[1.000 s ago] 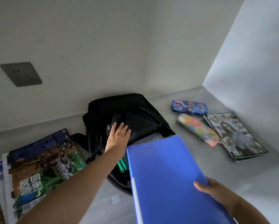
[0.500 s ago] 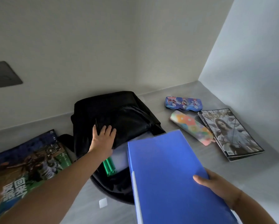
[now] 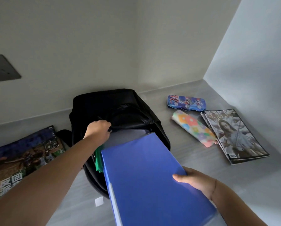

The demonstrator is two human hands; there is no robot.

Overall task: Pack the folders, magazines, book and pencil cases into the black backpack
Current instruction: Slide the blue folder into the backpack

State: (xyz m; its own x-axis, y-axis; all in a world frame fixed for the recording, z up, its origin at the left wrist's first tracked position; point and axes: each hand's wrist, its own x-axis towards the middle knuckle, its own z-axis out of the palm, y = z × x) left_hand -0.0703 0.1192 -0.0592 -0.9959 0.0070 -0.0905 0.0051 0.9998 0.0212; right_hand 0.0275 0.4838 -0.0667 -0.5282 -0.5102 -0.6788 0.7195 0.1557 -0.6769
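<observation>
The black backpack (image 3: 113,103) lies open on the grey surface in the corner. My left hand (image 3: 98,130) grips the upper edge of its opening. My right hand (image 3: 196,181) holds a blue folder (image 3: 146,175) by its right edge, the far end at the bag's mouth. A green folder (image 3: 98,158) and a pale sheet (image 3: 125,137) sit inside. To the right lie a blue pencil case (image 3: 186,103), a colourful pencil case (image 3: 194,128) and a magazine (image 3: 234,136). Magazines (image 3: 22,159) lie at the left.
Walls close in behind and on the right, forming a corner. A dark wall plate (image 3: 3,68) is at the upper left. A small white tag (image 3: 99,201) lies on the surface (image 3: 193,160) in front of the bag.
My left hand went from lying flat on the bag's flap to curling around the opening's edge. The blue folder moved forward towards the bag's mouth.
</observation>
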